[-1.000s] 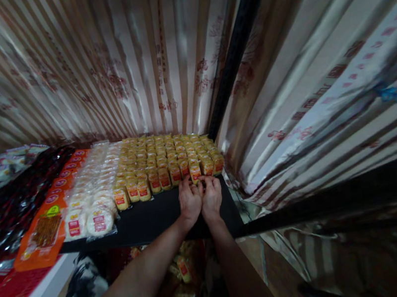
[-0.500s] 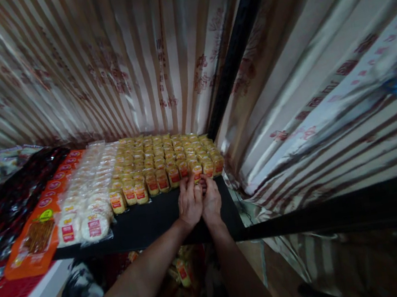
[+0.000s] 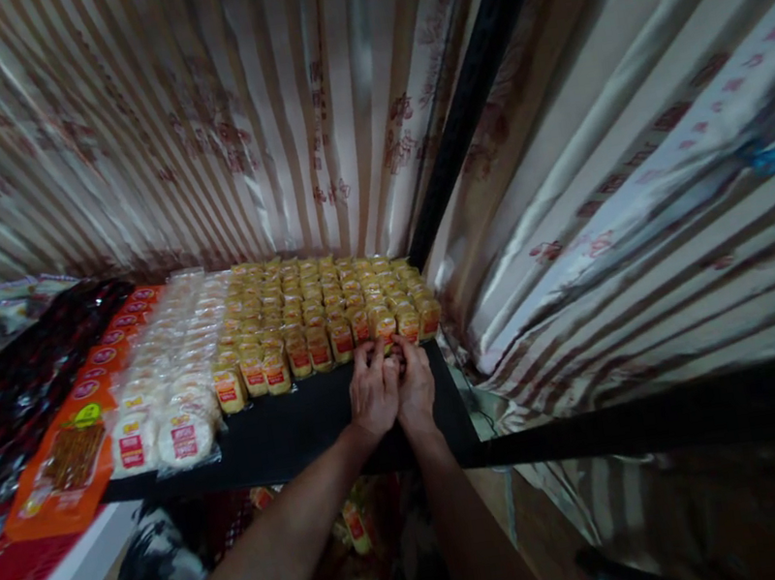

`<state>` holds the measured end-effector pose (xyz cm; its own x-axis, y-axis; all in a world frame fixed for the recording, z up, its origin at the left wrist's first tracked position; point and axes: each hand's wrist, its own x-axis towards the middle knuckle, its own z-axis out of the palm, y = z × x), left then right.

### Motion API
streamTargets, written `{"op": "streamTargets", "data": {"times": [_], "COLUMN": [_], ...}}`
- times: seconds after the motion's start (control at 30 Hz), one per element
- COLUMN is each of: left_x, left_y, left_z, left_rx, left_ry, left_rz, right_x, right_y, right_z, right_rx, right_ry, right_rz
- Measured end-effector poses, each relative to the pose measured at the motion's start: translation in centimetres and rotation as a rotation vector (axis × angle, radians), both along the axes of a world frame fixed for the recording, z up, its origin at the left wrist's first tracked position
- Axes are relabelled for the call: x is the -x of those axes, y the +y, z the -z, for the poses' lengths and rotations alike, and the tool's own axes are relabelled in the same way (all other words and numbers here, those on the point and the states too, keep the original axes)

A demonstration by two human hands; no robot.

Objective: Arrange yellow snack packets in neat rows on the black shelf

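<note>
Left hand (image 3: pixel 372 392) and right hand (image 3: pixel 416 388) together, fingers bent at small yellow red-labelled plastic-wrapped packet (image 3: pixel 384 323); can't tell if gripping. Packet at hands' 12 o'clock, on flat black shelf (image 3: pixel 277 430). Round white plastic-wrapped packs (image 3: pixel 186 437) at 9 o'clock.

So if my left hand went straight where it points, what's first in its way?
Your left hand would likely meet a yellow packet in the front row; any gap is unclear.
</note>
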<state>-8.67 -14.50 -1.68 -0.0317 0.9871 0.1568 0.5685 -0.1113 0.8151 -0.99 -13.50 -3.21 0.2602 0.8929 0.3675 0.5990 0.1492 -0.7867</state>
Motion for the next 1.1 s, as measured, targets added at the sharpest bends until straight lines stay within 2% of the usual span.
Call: {"op": "streamTargets", "data": {"times": [0.27, 0.4, 0.53, 0.63, 0.7, 0.8, 0.9, 1.0, 1.1], "left_x": [-0.2, 0.4, 2.2, 4.3, 6.0, 8.9, 11.7, 14.1, 16.1], "left_y": [-0.5, -1.9, -5.1, -8.8, -11.7, -16.1, -19.4, -20.4, -19.3], "left_z": [-0.7, -1.4, -2.0, -2.2, -2.0, -0.6, 2.0, 4.8, 6.9], "left_rx": [-0.023, -0.023, -0.093, -0.181, -0.182, -0.089, 0.008, 0.298, 0.595], "left_ry": [0.075, 0.05, -0.058, -0.185, -0.234, -0.224, -0.187, -0.118, 0.0], "left_rz": [-0.018, 0.006, 0.067, 0.096, 0.072, 0.046, -0.042, -0.132, -0.196], "right_x": [-0.2, -0.2, 1.1, 3.1, 4.6, 7.1, 9.5, 11.9, 14.3], "right_y": [-0.1, -0.9, -3.5, -7.0, -9.8, -14.0, -16.8, -17.6, -17.0], "right_z": [0.3, -0.7, -2.5, -3.4, -3.2, -1.9, 0.5, 3.1, 5.1], "right_rx": [-0.163, -0.225, -0.197, -0.144, -0.137, -0.065, 0.138, 0.402, 0.602], "right_ry": [-0.056, -0.075, -0.097, -0.073, -0.053, -0.031, -0.053, -0.147, -0.238], "right_rz": [0.049, 0.021, -0.028, -0.119, -0.169, -0.262, -0.43, -0.574, -0.653]}}
